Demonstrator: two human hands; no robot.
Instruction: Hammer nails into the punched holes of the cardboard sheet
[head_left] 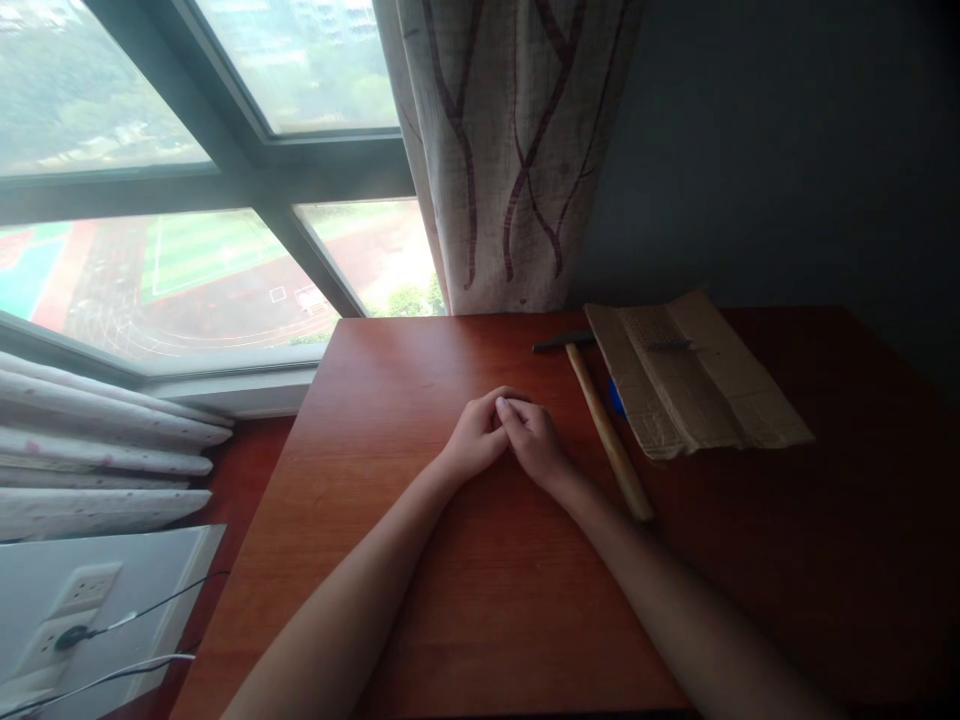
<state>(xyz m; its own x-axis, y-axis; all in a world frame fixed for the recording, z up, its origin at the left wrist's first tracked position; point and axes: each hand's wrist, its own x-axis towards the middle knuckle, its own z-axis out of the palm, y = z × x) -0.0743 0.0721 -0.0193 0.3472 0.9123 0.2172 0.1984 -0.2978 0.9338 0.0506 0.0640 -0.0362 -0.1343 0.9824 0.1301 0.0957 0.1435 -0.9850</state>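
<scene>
My left hand [478,434] and my right hand [534,436] are clasped together above the middle of the wooden table [390,600]. Their fingers are folded against each other, and no object shows between them. Just right of my right hand lies a hammer [606,435], its pale wooden handle pointing toward me and its dark head at the far end. A creased piece of cardboard [742,375] sits beyond the handle on the right. On the cardboard is a small patterned piece [656,327] whose kind I cannot make out. A blue thing [616,397] peeks from under the cardboard's left edge.
A window [292,170] fills the back left, with a patterned curtain [517,150] hanging behind the table's far edge. Another curtain [90,440] is at the left. Below it, a wall socket [86,590] has a plug [73,637] and cables beside the table.
</scene>
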